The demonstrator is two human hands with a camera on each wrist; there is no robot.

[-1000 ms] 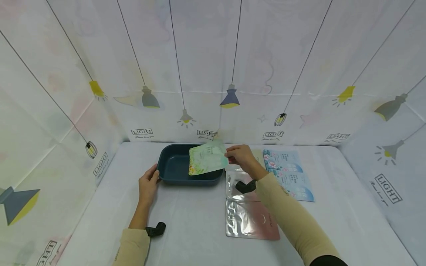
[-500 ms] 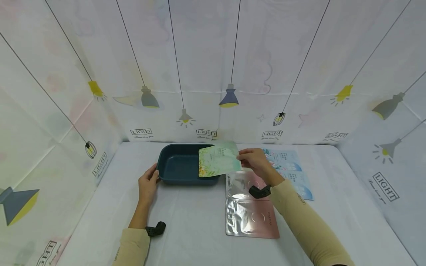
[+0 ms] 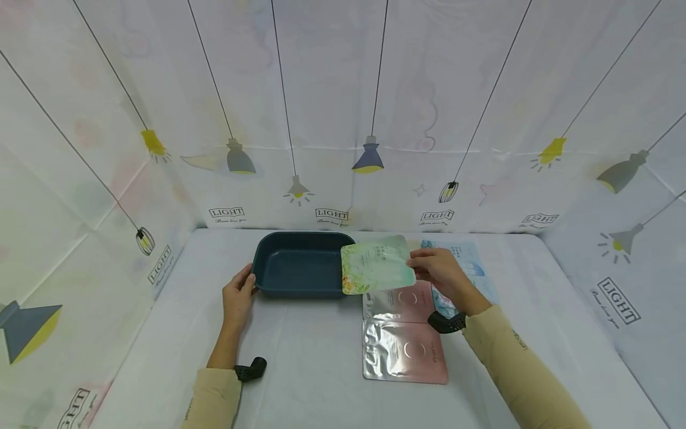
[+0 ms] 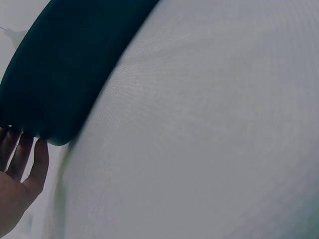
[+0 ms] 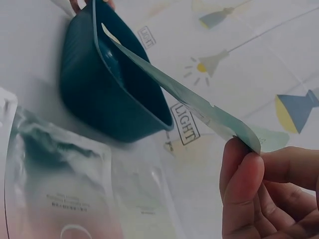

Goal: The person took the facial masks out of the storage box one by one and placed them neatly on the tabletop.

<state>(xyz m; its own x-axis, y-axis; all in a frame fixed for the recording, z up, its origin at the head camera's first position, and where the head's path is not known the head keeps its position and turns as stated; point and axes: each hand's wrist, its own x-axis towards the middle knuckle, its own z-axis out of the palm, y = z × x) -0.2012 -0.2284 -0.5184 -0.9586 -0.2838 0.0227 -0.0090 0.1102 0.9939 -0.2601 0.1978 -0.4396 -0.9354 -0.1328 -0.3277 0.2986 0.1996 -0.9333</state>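
Observation:
Pinched between the thumb and fingers of my right hand (image 3: 442, 273) is a pale green facial mask packet (image 3: 377, 264) with a yellow floral corner. Its left edge overlaps the right end of a dark blue rectangular tray (image 3: 300, 294) in the head view. Seen from the right wrist, the packet (image 5: 184, 97) is nearly edge-on and bows slightly. My left hand (image 3: 237, 297) holds the tray's left end, with the thumb near its front corner. In the left wrist view, fingertips of the left hand (image 4: 22, 174) touch the tray's outer wall (image 4: 75, 64).
Two pink and silver packets (image 3: 404, 351) lie one before the other, right of the tray. Blue floral packets (image 3: 461, 256) lie behind my right hand, partly covered. A pale packet (image 5: 144, 199) shows beside a silver one. The white table (image 3: 300, 369) meets a lamp-printed backdrop (image 3: 321, 89).
My right hand has moved to the right and slightly nearer, carrying the green packet from over the tray to past its right end. The left hand and the tray have stayed put.

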